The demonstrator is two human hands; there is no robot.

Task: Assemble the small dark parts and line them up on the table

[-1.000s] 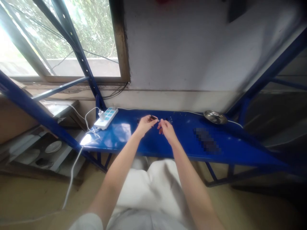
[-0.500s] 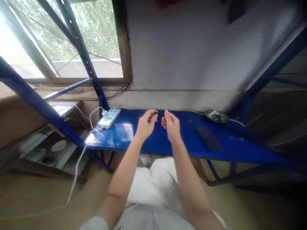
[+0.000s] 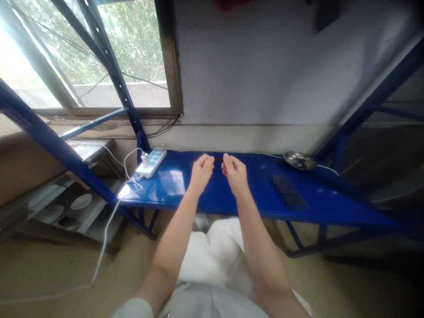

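A thin dark stick-like piece (image 3: 218, 159) spans the gap between my two hands, above the blue table (image 3: 212, 194). Its ends vanish into my fingers, and its kind is too small to tell. My left hand (image 3: 201, 173) pinches one end between thumb and curled fingers. At the other end, my right hand (image 3: 236, 174) is closed the same way, thumb on top. Both hands are level and a short way apart.
A white power strip (image 3: 151, 163) with a plug and cable lies at the table's left. To the right are a shiny metal dish (image 3: 300, 160) and a blurred dark object (image 3: 288, 192). Blue frame posts (image 3: 115, 84) rise at both ends.
My hands came from close together to a little apart, with the dark piece now held between them. My left fingers have closed on its end. The view shifted slightly at first.
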